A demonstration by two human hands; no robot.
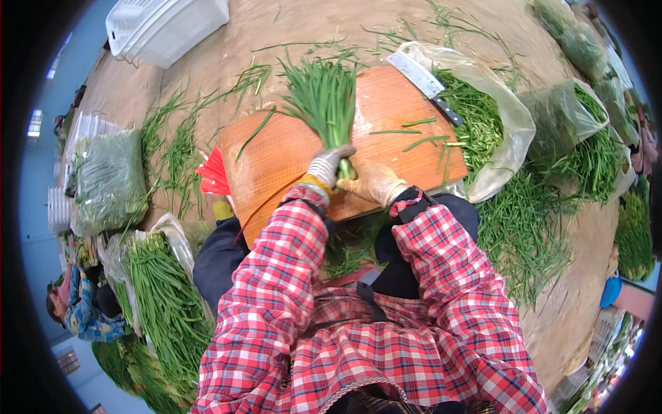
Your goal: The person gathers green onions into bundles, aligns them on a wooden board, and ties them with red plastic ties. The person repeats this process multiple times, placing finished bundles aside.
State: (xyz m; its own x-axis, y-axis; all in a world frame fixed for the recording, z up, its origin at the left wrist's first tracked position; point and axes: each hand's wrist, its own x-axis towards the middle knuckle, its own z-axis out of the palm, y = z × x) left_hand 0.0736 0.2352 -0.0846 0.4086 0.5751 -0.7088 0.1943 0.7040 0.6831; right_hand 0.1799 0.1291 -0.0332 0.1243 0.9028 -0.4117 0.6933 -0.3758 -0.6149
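A bunch of long green chives [331, 103] lies over the orange cutting board [295, 150], leaf tips pointing away from me. My left hand [327, 164], in a striped grey-and-yellow glove, is wrapped around its lower stalks. At the pale stalk ends, my right hand [376, 181] in a stained cream glove grips with thumb and fingers. A cleaver [421, 75] with a black riveted handle rests across the board's far right corner and the plastic bag's edge. Loose chive leaves [395, 131] are scattered on the board, and a thin brown strap [269, 196] crosses its left side.
An open plastic bag [509, 150] of cut trimmings stands against the board's right side. Red strips [213, 173] stick out at its left. Bagged greens [165, 290] lie on both sides, white crates [170, 31] at far left. Another person [90, 305] sits at the left.
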